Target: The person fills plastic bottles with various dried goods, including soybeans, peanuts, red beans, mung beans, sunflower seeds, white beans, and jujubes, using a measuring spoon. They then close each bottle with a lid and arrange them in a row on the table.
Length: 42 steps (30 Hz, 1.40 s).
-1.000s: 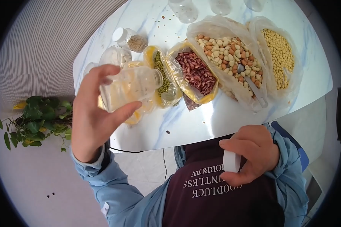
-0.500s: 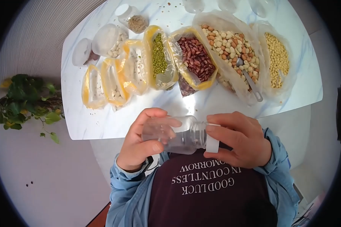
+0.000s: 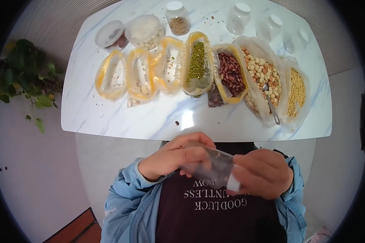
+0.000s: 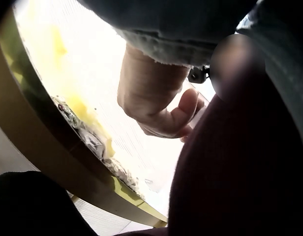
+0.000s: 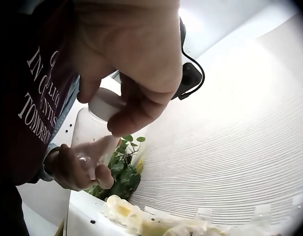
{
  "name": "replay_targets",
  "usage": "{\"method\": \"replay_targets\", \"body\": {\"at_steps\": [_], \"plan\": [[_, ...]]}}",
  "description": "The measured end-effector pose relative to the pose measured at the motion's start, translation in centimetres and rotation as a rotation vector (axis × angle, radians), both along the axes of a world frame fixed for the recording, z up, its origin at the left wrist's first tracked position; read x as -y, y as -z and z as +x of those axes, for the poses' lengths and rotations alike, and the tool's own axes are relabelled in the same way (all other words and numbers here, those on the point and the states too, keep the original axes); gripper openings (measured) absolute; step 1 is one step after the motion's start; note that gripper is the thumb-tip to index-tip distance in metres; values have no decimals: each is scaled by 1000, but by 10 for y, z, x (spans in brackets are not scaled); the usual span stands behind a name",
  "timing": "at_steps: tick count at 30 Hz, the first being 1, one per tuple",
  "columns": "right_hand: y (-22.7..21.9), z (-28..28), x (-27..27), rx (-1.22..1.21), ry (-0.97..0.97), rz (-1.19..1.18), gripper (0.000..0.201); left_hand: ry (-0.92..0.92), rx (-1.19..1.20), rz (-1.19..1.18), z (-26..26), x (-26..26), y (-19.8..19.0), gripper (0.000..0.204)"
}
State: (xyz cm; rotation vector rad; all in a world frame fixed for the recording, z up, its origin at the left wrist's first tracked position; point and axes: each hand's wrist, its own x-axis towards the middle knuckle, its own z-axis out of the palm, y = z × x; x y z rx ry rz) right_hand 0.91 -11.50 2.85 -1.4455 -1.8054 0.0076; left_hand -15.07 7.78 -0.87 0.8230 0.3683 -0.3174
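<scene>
In front of the chest, my left hand (image 3: 176,156) grips the body of a clear jar (image 3: 209,166), which is tilted with its mouth toward the right. My right hand (image 3: 263,174) holds a white screw lid (image 3: 233,183) between thumb and fingers at the jar's mouth. In the right wrist view the lid (image 5: 105,104) sits over the neck of the jar (image 5: 87,129), with the left hand (image 5: 75,167) around the lower part. No beans or nuts show inside the jar. The left wrist view shows mainly the back of the left hand (image 4: 154,98).
Open bags of green beans (image 3: 196,60), red beans (image 3: 231,75), peanuts (image 3: 263,75) with a spoon (image 3: 273,109), and yellow soybeans (image 3: 297,91) line the marble-patterned table (image 3: 142,121). Yellow-edged bags (image 3: 111,75) stand left. Behind are several jars, including a capped one (image 3: 177,18).
The left hand brought the jar from above the table's left side to the chest. The right hand's lid, first apart, now meets the jar's mouth. The head view has shifted.
</scene>
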Motion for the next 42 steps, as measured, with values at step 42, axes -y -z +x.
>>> {"method": "replay_targets", "body": {"at_steps": [42], "plan": [[-87, 48, -121, -462, 53, -746, 37, -734, 833, 1313, 26, -56, -11, 49]]}}
